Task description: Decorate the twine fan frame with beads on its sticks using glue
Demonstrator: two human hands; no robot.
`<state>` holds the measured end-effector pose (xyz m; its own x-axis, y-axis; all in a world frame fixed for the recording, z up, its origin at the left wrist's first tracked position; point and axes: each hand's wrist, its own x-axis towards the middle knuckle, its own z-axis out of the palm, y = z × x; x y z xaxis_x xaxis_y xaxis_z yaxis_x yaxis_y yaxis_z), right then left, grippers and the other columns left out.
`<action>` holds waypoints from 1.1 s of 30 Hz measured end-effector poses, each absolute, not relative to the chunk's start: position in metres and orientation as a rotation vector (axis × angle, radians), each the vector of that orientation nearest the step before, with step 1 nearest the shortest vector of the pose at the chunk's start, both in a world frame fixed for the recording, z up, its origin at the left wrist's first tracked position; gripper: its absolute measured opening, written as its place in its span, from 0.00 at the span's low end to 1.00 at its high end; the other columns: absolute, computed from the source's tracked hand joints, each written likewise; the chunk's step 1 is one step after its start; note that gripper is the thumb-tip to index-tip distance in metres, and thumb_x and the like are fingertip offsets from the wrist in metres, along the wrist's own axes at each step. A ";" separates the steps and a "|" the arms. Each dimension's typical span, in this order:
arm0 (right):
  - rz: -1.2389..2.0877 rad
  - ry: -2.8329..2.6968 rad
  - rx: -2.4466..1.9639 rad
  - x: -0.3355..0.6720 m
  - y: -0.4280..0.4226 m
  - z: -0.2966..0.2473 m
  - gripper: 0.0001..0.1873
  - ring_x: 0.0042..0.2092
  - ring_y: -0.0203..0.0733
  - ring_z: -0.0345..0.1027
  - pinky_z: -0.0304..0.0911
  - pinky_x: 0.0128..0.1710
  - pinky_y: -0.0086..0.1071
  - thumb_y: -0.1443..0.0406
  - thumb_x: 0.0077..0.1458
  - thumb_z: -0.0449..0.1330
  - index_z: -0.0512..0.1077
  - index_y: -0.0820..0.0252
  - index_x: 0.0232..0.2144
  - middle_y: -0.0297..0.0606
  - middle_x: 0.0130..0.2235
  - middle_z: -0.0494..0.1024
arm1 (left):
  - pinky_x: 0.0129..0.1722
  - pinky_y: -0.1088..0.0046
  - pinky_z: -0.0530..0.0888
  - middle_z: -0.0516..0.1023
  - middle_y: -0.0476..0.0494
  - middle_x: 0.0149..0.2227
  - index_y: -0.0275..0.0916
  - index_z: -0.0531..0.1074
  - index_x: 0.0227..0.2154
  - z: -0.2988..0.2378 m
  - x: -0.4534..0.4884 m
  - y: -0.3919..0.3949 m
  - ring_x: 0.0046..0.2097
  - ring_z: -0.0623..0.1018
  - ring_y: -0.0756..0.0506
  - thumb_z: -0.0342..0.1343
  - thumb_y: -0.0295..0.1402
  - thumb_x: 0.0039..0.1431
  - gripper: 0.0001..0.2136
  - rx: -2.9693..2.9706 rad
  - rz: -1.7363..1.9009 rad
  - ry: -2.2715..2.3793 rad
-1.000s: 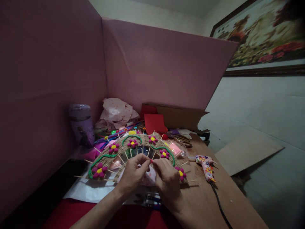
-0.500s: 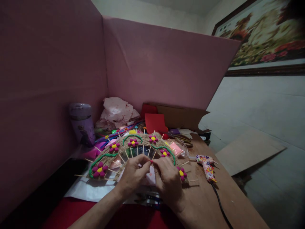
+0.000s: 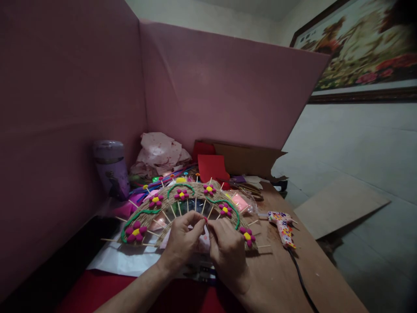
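A fan-shaped craft piece (image 3: 156, 209) of twine wound on thin wooden sticks lies on the table, with pink-and-yellow flowers and a green wavy line on it. My left hand (image 3: 182, 239) and my right hand (image 3: 228, 252) meet at its lower middle. Both pinch a tiny pink-red bit (image 3: 206, 220) between their fingertips, just in front of the fan's inner sticks. The fingers of both hands are curled closed.
A patterned glue gun (image 3: 282, 227) with a black cord lies on the wooden table to the right. A purple bottle (image 3: 111, 168), crumpled pink paper (image 3: 159, 152), red sheets (image 3: 211, 167) and a cardboard box (image 3: 247, 158) crowd the back. Pink boards (image 3: 211, 87) wall the left and rear.
Both hands stay pinched together at the fan's centre; my right hand has shifted slightly left and down. The fan has not moved.
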<state>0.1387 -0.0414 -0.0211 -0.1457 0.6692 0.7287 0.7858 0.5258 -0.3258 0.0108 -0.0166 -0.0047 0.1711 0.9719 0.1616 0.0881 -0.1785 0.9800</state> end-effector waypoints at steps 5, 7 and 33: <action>-0.254 -1.892 -1.283 0.147 -0.039 -0.015 0.10 0.33 0.40 0.59 0.51 0.31 0.31 0.70 0.56 0.48 0.69 0.59 0.30 0.36 0.27 0.68 | 0.24 0.79 0.65 0.72 0.48 0.23 0.35 0.70 0.24 0.001 0.009 -0.015 0.24 0.68 0.52 0.50 0.38 0.54 0.12 1.628 1.098 1.083; -0.295 -1.930 -1.303 0.149 -0.039 -0.013 0.08 0.34 0.41 0.59 0.51 0.32 0.31 0.70 0.54 0.50 0.69 0.59 0.31 0.37 0.29 0.68 | 0.25 0.78 0.65 0.73 0.47 0.23 0.35 0.71 0.24 0.001 0.008 -0.014 0.26 0.70 0.51 0.49 0.37 0.54 0.11 1.676 1.086 1.090; 0.034 -1.826 -1.086 0.148 -0.040 -0.010 0.08 0.32 0.38 0.61 0.55 0.31 0.31 0.71 0.56 0.50 0.70 0.59 0.32 0.36 0.28 0.69 | 0.17 0.78 0.65 0.70 0.51 0.19 0.34 0.66 0.25 0.009 0.010 -0.015 0.18 0.66 0.54 0.59 0.40 0.44 0.13 1.129 1.055 0.831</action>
